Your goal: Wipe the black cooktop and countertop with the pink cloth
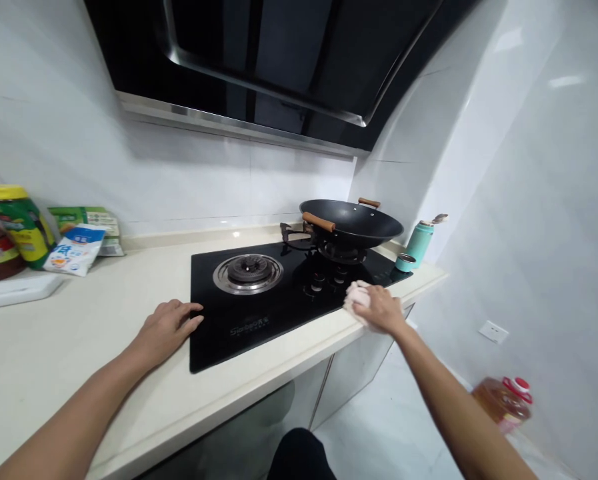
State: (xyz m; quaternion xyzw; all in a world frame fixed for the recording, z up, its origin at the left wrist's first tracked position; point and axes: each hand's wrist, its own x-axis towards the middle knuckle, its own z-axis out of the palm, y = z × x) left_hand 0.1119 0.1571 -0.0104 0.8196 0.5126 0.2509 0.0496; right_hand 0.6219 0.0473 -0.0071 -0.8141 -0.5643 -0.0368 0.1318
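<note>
My right hand (385,309) grips a pale pinkish-white cloth (357,297), pressed against the front edge of the black glass gas stove (289,317) near its right side. Part of the cloth is hidden under my fingers. My left hand (171,327) rests on the counter at the stove's left edge, fingers apart and fingertips touching the glass. Between the hands lie the bare left burner (249,273) and two control knobs (318,283). A black wok (353,223) with wooden handles sits on the right burner.
A teal flask (421,244) and its small cup (405,263) stand right of the stove. Seasoning packets (79,248) and bottles (21,227) are at the far left. The range hood (259,73) overhangs the stove. An oil jug (501,400) is low at right.
</note>
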